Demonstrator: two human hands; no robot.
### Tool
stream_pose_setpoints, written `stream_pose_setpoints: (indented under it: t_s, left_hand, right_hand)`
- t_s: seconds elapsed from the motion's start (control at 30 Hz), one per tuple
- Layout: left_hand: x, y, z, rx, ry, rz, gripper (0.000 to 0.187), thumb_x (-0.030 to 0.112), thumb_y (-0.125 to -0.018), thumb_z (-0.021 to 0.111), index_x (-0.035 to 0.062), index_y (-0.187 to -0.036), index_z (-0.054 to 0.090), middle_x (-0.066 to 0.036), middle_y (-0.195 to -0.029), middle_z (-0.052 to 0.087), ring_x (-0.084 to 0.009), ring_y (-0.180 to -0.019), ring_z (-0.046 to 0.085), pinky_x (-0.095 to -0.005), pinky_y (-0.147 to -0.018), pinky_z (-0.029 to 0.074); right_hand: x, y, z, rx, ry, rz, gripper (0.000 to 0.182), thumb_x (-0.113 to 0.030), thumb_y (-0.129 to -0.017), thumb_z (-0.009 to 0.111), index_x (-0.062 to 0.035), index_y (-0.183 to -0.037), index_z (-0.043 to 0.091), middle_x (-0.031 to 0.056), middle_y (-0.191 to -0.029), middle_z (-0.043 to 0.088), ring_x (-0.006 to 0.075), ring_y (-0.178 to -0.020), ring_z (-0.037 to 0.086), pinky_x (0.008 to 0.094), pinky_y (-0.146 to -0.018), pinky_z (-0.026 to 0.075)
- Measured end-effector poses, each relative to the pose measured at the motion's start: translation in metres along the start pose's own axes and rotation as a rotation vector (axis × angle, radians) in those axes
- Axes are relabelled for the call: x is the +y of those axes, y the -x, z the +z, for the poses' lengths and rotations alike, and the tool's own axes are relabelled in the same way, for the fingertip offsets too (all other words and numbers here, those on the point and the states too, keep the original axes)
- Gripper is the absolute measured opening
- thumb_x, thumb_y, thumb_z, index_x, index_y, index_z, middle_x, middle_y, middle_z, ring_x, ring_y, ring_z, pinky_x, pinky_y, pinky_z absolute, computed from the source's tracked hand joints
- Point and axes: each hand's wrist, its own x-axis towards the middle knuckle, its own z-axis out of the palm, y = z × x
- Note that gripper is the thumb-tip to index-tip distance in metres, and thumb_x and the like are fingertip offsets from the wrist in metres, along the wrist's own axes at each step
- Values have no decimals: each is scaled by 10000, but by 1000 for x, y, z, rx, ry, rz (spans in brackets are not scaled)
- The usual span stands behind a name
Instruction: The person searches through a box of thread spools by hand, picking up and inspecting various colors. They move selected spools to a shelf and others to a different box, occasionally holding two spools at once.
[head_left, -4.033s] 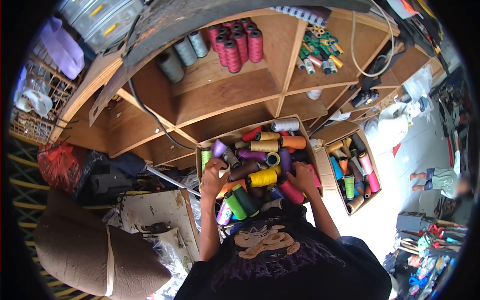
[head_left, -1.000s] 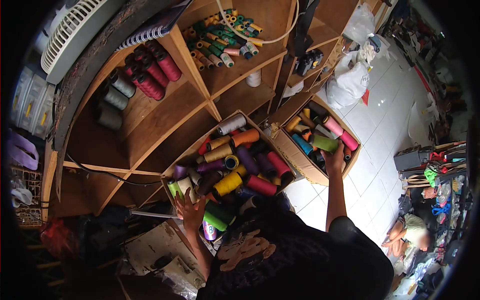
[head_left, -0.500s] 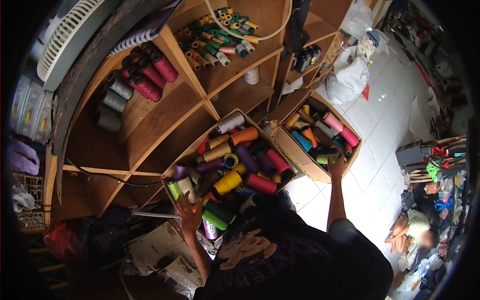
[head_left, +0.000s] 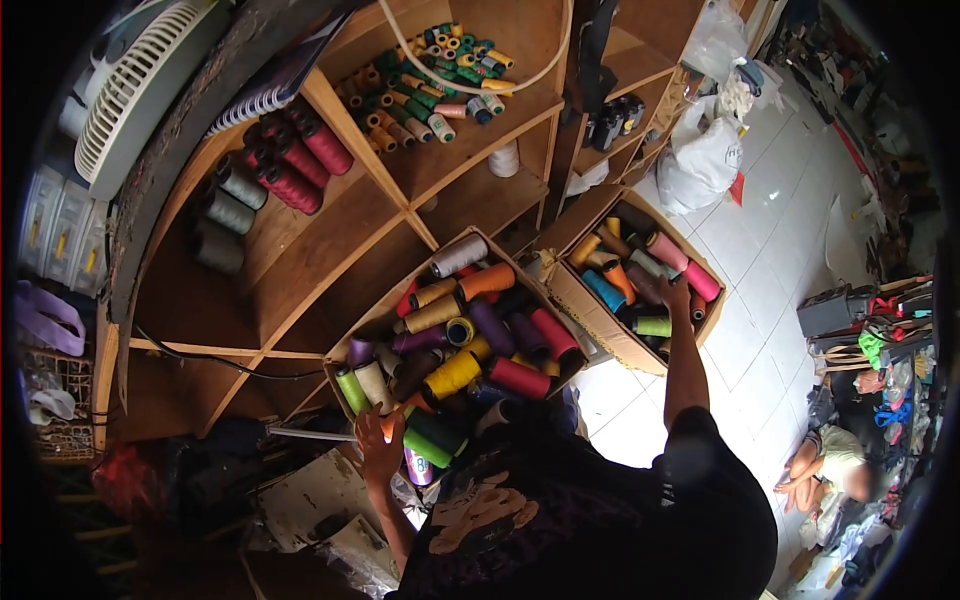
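Note:
A cardboard box (head_left: 470, 232) full of thread spools stands in front of me, with yellow, purple, red, orange and green ones heaped together. My left hand (head_left: 380, 450) is at its near left corner, fingers apart, beside a green spool (head_left: 428, 446) and holding nothing. To the right is a second cardboard box (head_left: 625, 345) of spools. My right hand (head_left: 676, 298) reaches into it, fingers closed around what looks like a dark spool (head_left: 672, 281), mostly hidden by the hand. Close by lie a pink spool (head_left: 703, 282) and a lime-green spool (head_left: 652, 326).
Wooden shelves (head_left: 340, 235) rise behind the boxes, holding red spools (head_left: 305, 155), grey spools (head_left: 230, 208) and several small spools (head_left: 430, 100). A white bag (head_left: 697, 165) sits on the tiled floor (head_left: 755, 260). Another person (head_left: 825, 465) sits at the far right.
My right hand has moved farther into the right box, from its near edge, and its fingers have closed around what looks like a dark spool. My left hand has shifted slightly downward.

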Motion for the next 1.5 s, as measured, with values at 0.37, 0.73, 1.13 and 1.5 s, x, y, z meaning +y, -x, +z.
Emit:
stream_pose_setpoints:
  t_s: [0.37,0.73,1.13,1.5]
  left_hand:
    - [-7,-4,3,-51,-76,58,543,405,-902,570,60,-1308,463,-248,-1311,425,-424,-1271,354,-524,-1015,324]
    - [43,-9,-30,130,2,272,596,292,-839,696,35,-1319,455,-270,-1327,421,-434,-1219,438,-494,-966,411]
    - [252,-9,-101,249,26,770,750,165,-628,824,55,-1290,488,-185,-1309,483,-348,-1205,484,-433,-947,410]
    - [150,-7,-99,-518,602,541,612,247,-693,831,17,-1186,551,-77,-1032,633,-165,-934,632,-306,-837,502]
  right_hand:
    - [-9,-7,6,-60,-144,118,695,-471,-630,802,45,-1057,617,226,-1060,639,346,-1048,597,440,-913,456]
    - [-138,130,-101,-386,-1108,-79,488,-135,-726,780,-29,-1153,571,97,-1053,611,220,-978,590,333,-842,472]
    - [-308,311,-127,-1144,-967,-1055,524,19,-673,791,-21,-1149,574,64,-1143,476,167,-1117,489,294,-944,406]
    - [-306,314,-138,-1364,-825,-1227,420,-19,-662,814,1,-1045,644,76,-1105,460,243,-1110,538,365,-940,442]
